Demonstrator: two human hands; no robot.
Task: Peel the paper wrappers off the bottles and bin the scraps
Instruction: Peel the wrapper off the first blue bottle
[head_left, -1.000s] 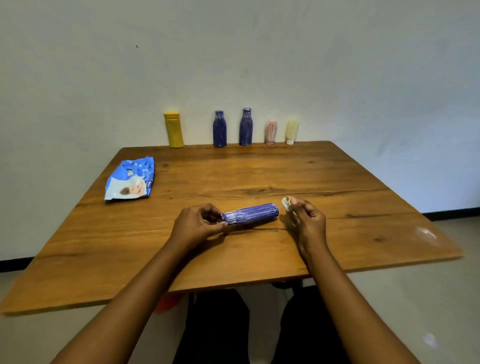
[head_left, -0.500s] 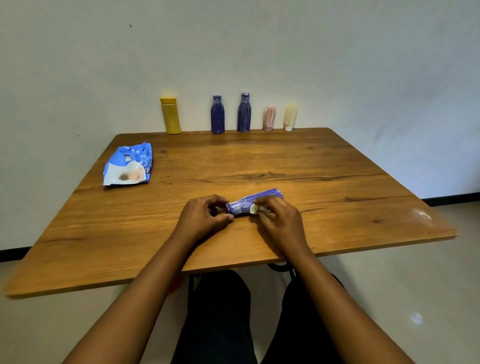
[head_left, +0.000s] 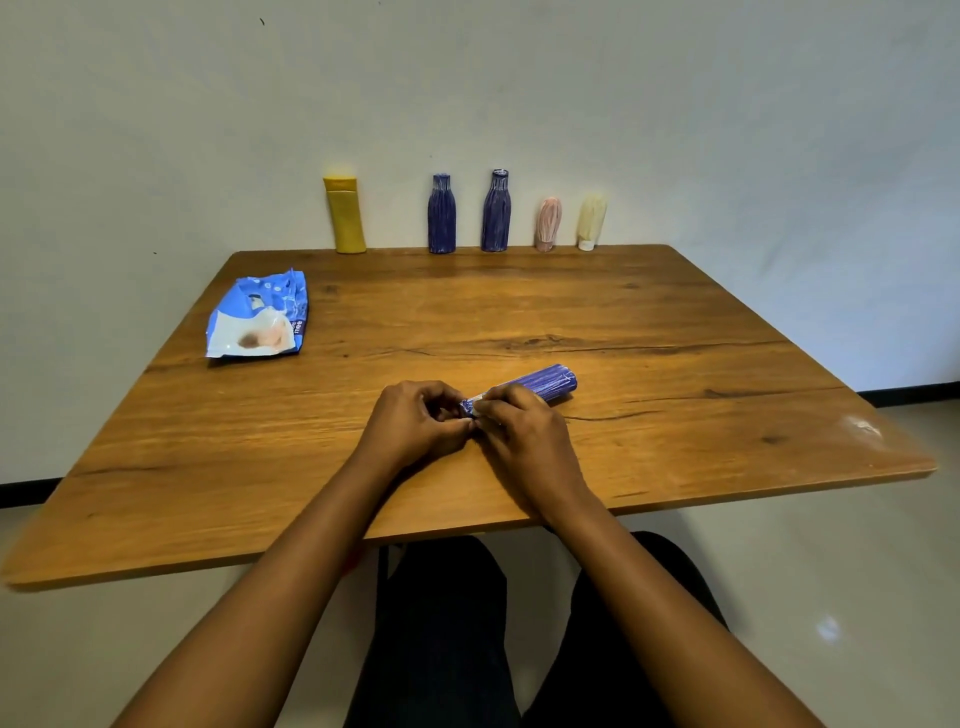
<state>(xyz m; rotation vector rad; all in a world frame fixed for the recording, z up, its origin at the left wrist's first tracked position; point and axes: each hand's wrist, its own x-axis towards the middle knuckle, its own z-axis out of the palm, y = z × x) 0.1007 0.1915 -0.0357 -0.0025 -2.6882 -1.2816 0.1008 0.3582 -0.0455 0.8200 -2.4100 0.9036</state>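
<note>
Scanning from the left, I see a blue-and-white packet (head_left: 257, 319) lying flat on the bench (head_left: 675, 332), well apart from the work. Next comes the left hand (head_left: 415, 423), its fingers curled in and pinching at the neck end of the blue-wrapped bottle (head_left: 548, 384). The right hand (head_left: 524, 439) touches it there, fingers likewise curled and pinching at the same neck end, where a bit of white shows. I cannot tell whether that is cap, bare bottle or torn paper.

What matters for the next move is how the bottle lies. It is on its side near the front of the bench, with its long axis running from the neck between my two hands, up and away to the right, and its base pointing toward the far right. Most of the wrapped body sits beyond the right hand, so the right is the nearer one to it. I judge the paper would strip best along that axis, with the left hand anchoring the neck while the right draws toward the base.

Along the wall stand a yellow bottle (head_left: 345, 215), two blue wrapped bottles (head_left: 441, 215) (head_left: 496, 213), a pink one (head_left: 548, 223) and a cream one (head_left: 592, 221), all upright. I see no bin.
</note>
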